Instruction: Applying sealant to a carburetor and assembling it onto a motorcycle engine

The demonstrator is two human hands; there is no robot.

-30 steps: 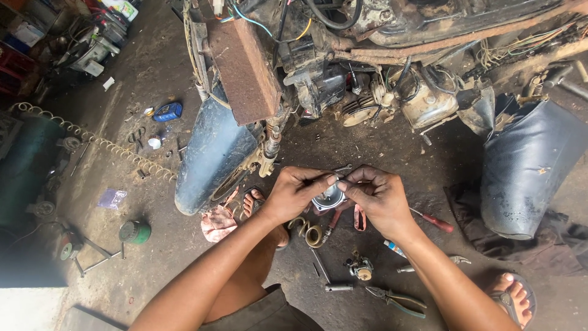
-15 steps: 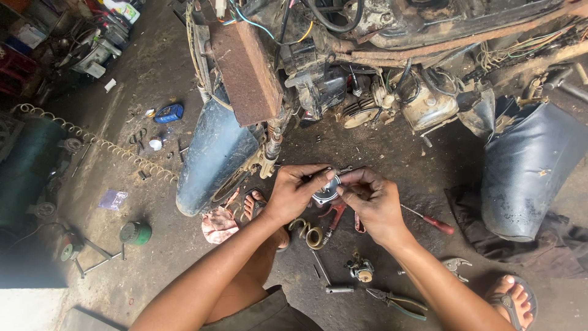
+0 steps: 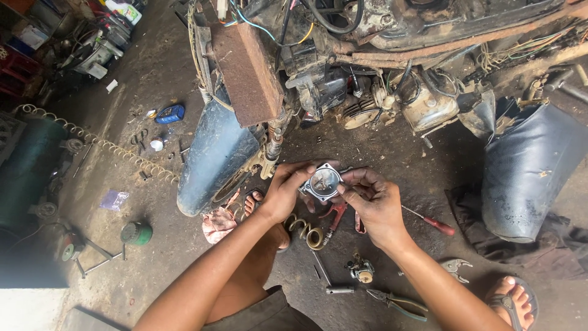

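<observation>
- Left hand (image 3: 283, 195) and right hand (image 3: 375, 205) both grip the small metal carburetor cover (image 3: 323, 182) by its rim.
- Likely light, rigid, greasy; hold the edges, over the floor (image 3: 141, 270).

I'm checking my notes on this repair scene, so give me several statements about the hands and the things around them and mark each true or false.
1. Both hands hold a small round metal part between them. True: the left hand grips its left edge and the right hand its right.
2. A red-handled screwdriver lies on the floor to the right of the right hand. True.
3. The right hand holds the pliers. False: the pliers lie on the floor near the right forearm.
4. A green can stands on the floor off to the left. True.
5. The person wears closed boots. False: a sandalled foot shows at lower right.
</observation>
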